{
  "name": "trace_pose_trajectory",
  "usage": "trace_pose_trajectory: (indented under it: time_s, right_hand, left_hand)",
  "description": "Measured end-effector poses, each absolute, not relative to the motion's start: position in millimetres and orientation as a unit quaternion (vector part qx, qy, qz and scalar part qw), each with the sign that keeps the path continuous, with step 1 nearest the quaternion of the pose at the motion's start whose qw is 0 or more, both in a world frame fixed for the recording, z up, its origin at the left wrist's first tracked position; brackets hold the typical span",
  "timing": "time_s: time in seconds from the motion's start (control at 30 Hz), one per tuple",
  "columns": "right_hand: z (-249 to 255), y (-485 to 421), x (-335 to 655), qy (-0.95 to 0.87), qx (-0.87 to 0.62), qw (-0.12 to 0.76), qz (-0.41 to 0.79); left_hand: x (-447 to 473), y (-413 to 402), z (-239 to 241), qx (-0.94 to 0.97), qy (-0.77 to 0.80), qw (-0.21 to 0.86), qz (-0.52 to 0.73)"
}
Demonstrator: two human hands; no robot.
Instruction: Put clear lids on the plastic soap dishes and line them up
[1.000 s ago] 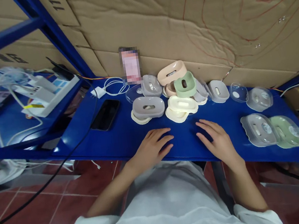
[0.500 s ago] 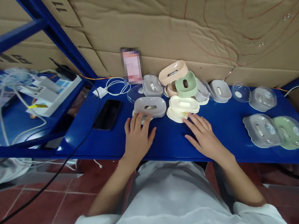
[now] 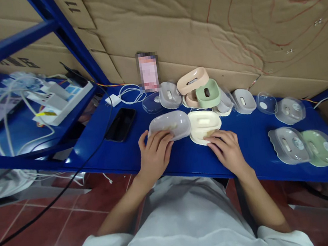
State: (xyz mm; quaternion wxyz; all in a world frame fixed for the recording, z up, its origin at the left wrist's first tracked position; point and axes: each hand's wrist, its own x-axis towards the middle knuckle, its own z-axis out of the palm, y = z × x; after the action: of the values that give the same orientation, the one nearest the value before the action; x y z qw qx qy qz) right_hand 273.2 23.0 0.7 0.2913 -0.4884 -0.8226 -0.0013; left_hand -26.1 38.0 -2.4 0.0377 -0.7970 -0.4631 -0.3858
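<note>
Both hands have come down onto two soap dishes and drawn them slightly nearer, so handling seems to have begun.
The left hand (image 3: 154, 156) curls its fingers over the near rim of a grey soap dish (image 3: 180, 121), oval and glossy; the right hand (image 3: 227, 149) has its fingers narrowed on the near edge of a stacked cream soap dish (image 3: 195, 136), pale and rounded. The dishes sit side by side at mid-bench (image 3: 187, 158), before the pile.
</note>
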Motion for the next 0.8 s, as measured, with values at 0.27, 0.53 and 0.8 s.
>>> trace_pose_trajectory:
  time_s: [0.27,0.53,0.8]
  right_hand:
    - [6.6,17.5,291.4,-0.749,-0.502,0.424,0.083]
    - [-2.5,3.2,314.3,-0.779,-0.507,0.367,0.028]
    - [-17.4,-4.1,303.2,-0.819,-0.503,0.270,-0.059]
  left_hand:
    - [-20.8,13.9,14.7,-0.875,-0.350,0.014,-0.335]
    - [-25.8,9.1,8.4,-0.906,-0.320,-0.037,-0.277]
    - [-22.1,17.9,-7.1,-0.906,-0.320,-0.074,-0.269]
